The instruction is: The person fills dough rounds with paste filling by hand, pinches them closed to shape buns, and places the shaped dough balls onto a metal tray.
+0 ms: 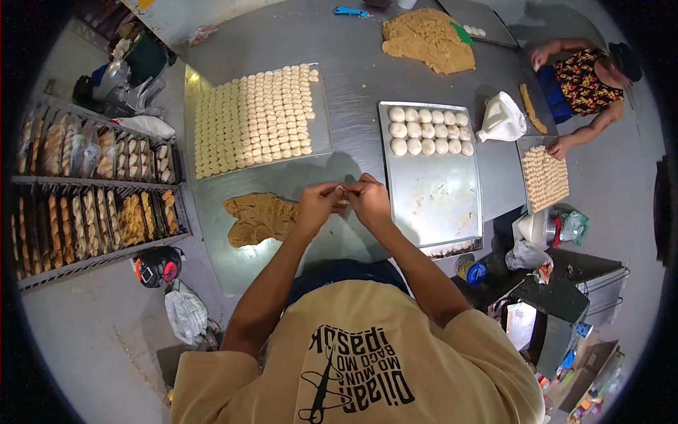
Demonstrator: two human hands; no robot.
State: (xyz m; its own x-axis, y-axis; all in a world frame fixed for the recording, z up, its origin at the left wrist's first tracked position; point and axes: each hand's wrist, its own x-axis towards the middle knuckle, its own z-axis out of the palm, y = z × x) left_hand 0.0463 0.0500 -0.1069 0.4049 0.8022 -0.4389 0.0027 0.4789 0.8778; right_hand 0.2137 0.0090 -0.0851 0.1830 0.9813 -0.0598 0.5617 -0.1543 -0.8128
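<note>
Over the near table, my left hand (319,206) and my right hand (369,203) meet, fingers closed around a small pale piece of dough (341,191). The fingers mostly cover it. Just left of my left hand lies a flattened brown mass of dough or filling (258,220) on the metal table. To the right of my right hand, a metal tray (441,191) carries rows of round white dough balls (428,133) in its far half. Farther left, a large tray (321,113) is covered with many small pale dough pieces (265,120).
A large brown mass (427,41) with a green scraper (461,32) lies at the back. A white bag (503,117) sits beyond the right tray. Another person (586,81) works at the far right by a filled tray (544,180). Bread racks (106,187) stand left.
</note>
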